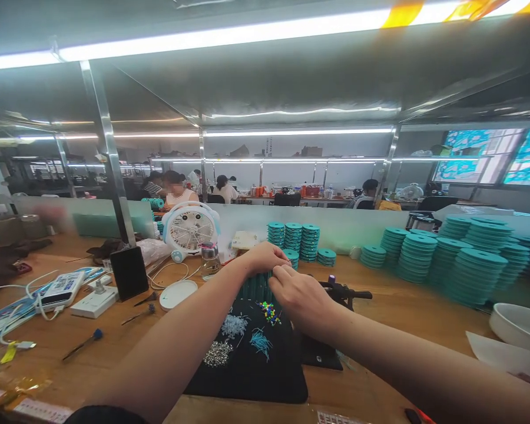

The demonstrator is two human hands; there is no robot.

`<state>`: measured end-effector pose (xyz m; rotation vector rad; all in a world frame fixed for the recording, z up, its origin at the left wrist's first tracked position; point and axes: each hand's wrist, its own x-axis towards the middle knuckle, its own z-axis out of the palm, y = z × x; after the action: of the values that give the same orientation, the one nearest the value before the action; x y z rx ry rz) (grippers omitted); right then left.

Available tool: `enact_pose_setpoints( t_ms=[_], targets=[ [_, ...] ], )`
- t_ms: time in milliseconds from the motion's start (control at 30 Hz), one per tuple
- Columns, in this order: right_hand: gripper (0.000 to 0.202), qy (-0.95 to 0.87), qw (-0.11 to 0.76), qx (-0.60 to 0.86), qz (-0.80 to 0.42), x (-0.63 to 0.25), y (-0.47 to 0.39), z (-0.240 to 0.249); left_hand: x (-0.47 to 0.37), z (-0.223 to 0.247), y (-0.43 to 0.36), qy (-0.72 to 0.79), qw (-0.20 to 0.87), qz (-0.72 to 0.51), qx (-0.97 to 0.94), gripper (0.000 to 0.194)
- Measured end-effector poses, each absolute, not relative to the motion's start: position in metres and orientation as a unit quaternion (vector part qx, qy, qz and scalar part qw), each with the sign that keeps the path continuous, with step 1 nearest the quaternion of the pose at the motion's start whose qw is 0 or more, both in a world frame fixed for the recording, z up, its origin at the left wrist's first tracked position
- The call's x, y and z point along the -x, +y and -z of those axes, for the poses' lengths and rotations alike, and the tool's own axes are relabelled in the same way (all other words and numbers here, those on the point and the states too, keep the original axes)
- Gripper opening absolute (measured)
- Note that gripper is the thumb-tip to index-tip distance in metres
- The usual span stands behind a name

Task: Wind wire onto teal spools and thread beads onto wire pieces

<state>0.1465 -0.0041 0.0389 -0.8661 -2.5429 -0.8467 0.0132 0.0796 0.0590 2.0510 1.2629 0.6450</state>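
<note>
Both hands meet in front of me, above the far end of a black mat (265,380). My left hand (265,258) is bent over with its fingertips pinched together. My right hand (302,297) has its thumb and fingers pressed together right beside the left fingertips. Whatever they hold is too small or hidden to make out. Teal spools or similar teal pieces (256,288) show just under the hands, partly covered. On the mat lie small piles: mixed coloured beads (270,313), clear pale pieces (234,325), silver bits (218,354) and short blue strands (260,343).
Stacks of teal spools (417,257) stand to the right, with a white bowl (519,324) nearer. At left are a white fan (192,229), a glass jar (210,262), a white lid (178,294), a dark tablet (129,274) and a power strip (95,301). Several people sit beyond the partition.
</note>
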Motion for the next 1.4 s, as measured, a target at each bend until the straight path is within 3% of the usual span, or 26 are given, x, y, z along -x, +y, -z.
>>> enact_pose_setpoints(
  t_ms=[367,633,1000,1133,1233,1400],
  targets=[
    [0.017,-0.898,0.133,0.302,0.29,-0.143,0.008,-0.029,-0.013,-0.059,0.08,0.479,0.331,-0.249,-0.773,0.018],
    [0.02,-0.889,0.191,0.288,0.3,-0.138,0.0,-0.036,-0.013,-0.063,0.082,0.484,0.352,-0.223,-0.769,0.014],
    [0.024,-0.863,0.108,0.323,0.374,-0.113,-0.009,-0.027,-0.015,-0.066,0.082,0.503,0.315,-0.212,-0.777,0.016],
    [0.025,-0.865,0.12,0.298,0.385,-0.111,-0.013,-0.034,-0.015,-0.067,0.083,0.504,0.317,-0.209,-0.776,0.015],
    [0.025,-0.9,0.171,0.271,0.297,-0.112,-0.027,-0.035,-0.015,-0.065,0.083,0.495,0.324,-0.215,-0.777,0.015],
    [0.014,-0.89,0.08,0.428,-0.138,-0.105,-0.044,0.005,-0.015,-0.063,0.08,0.485,0.352,-0.236,-0.765,0.016]
  ],
)
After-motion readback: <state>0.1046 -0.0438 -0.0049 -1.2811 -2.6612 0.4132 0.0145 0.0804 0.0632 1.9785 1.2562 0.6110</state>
